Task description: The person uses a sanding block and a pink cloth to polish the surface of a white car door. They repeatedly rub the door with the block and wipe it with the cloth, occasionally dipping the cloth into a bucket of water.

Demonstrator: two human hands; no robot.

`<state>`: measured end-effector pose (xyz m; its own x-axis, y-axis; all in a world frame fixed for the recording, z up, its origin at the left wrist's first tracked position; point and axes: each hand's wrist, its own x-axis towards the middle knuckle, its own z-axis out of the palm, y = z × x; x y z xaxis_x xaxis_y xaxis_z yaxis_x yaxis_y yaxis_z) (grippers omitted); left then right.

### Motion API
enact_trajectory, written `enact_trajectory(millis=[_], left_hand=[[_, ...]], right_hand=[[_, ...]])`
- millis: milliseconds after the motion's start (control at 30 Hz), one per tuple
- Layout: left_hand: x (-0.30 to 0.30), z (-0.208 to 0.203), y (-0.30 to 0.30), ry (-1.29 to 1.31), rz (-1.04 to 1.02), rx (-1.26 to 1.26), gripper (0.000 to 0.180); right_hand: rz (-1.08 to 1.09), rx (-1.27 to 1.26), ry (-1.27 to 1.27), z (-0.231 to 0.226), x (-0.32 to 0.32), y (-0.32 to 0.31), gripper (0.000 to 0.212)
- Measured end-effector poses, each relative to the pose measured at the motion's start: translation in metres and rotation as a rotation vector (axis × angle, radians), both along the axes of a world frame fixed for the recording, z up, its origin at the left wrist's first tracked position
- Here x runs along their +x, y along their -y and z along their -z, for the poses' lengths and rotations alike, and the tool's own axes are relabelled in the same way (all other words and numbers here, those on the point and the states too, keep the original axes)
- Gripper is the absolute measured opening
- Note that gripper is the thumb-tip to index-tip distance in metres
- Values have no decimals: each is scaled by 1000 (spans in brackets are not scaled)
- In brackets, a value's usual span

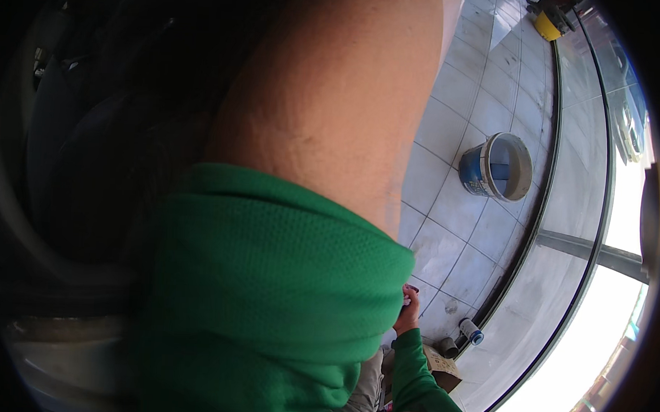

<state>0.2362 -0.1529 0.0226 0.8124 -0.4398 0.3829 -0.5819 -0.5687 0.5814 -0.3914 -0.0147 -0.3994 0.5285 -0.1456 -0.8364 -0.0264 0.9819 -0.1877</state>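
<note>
My left arm, in a pushed-up green sleeve [285, 255], stretches upward very close in front and fills the middle of the picture. Its hand is out of sight beyond the upper edge. At the lower right, my right hand [408, 310] is closed around something small and dark. The raised arm's sleeve hides part of those fingers, so what they hold cannot be made out. A green sleeve [418, 376] covers the right forearm.
A blue bucket [474, 172] with a blue object inside stands on the light tiled floor [437, 253]. Beside the glass wall [575, 156] lie a cylindrical container [472, 331] and a cardboard box [444, 370]. A yellow bucket [547, 26] is farther off. Dark, unclear shapes fill the left.
</note>
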Motion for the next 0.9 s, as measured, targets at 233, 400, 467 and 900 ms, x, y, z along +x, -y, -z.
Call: enact_trajectory(millis=[233, 400, 467, 900], left_hand=[[0, 9, -5, -38, 1, -14, 49], [1, 15, 3, -67, -15, 8, 52], [0, 16, 8, -69, -30, 29, 52], [-8, 25, 18, 95, -92, 188, 49]], right_hand=[[35, 67, 7, -10, -9, -39, 48], [46, 97, 51, -17, 4, -30, 50], [34, 103, 64, -22, 11, -21, 48], [3, 37, 213, -86, 39, 95, 41]])
